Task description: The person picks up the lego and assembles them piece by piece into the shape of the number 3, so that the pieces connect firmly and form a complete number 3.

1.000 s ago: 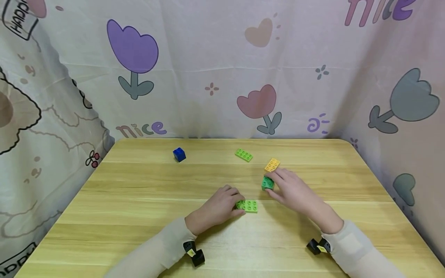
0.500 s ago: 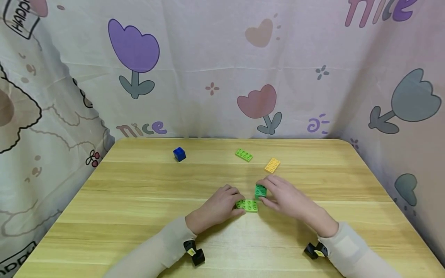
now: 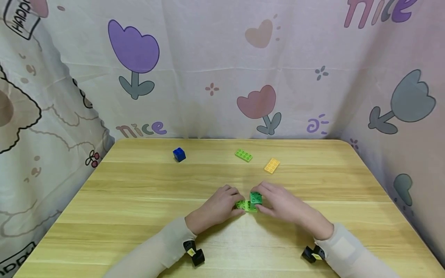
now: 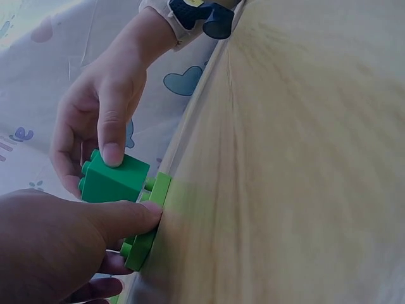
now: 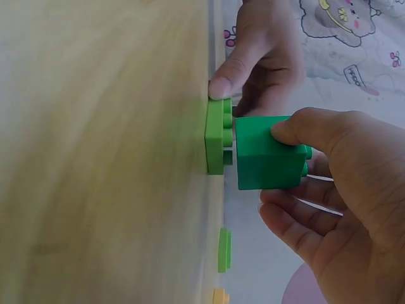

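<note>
Thumb and fingers of my left hand point(image 3: 217, 206) pinch the left end of a light green flat 2x4 toy brick point(image 3: 242, 205) lying on the table, studs up. My right hand point(image 3: 286, 204) grips a darker green 2x2 toy brick point(image 3: 255, 198) by its sides. That cube-like brick is right over the plate's right end, studs up. In the right wrist view a thin gap shows between the underside of the green cube brick point(image 5: 266, 158) and the studs of the flat brick point(image 5: 216, 136). My left thumb covers part of the flat brick point(image 4: 159, 189) in the left wrist view.
Farther back on the wooden table point(image 3: 132, 216) lie a blue brick point(image 3: 179, 155) at left, another light green flat brick point(image 3: 243, 155) and a yellow flat brick point(image 3: 272, 165) at right. Printed cloth point(image 3: 194, 58) hangs behind and beside the table.
My right hand has carried the green cube brick left and toward me, from near the yellow brick to over the flat brick's right end. My left hand has stayed put.
</note>
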A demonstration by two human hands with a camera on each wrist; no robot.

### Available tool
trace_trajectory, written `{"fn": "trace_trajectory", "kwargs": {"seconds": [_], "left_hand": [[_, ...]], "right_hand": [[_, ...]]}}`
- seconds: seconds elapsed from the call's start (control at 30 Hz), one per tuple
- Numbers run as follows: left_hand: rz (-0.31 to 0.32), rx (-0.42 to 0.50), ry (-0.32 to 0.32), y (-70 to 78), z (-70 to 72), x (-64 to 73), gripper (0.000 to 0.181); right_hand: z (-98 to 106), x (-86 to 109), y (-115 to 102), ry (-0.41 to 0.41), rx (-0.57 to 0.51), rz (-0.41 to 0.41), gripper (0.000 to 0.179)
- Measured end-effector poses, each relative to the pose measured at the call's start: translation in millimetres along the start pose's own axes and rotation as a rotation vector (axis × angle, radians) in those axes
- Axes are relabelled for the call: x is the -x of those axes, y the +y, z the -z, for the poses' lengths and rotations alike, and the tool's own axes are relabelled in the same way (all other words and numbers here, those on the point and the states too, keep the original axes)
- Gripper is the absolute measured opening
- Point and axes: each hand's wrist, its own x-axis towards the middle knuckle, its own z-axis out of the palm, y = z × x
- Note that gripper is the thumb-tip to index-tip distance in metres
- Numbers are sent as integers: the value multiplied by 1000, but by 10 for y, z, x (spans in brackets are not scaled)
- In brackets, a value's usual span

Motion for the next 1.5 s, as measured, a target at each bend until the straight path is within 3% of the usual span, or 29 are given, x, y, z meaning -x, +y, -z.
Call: {"fn": "trace_trajectory", "kwargs": {"seconds": [0.77, 1.17, 1.5], "left_hand": [[4, -8, -9, -1, -5, 9, 35], [1, -11, -4, 1, -23, 10, 35], [19, 4, -14, 8, -18, 2, 36]], "right_hand": [[-54, -18, -44, -18, -28, 4, 40], [-63, -13, -43, -27, -88, -56, 39], [-57, -43, -73, -20, -76, -45, 36]]}}
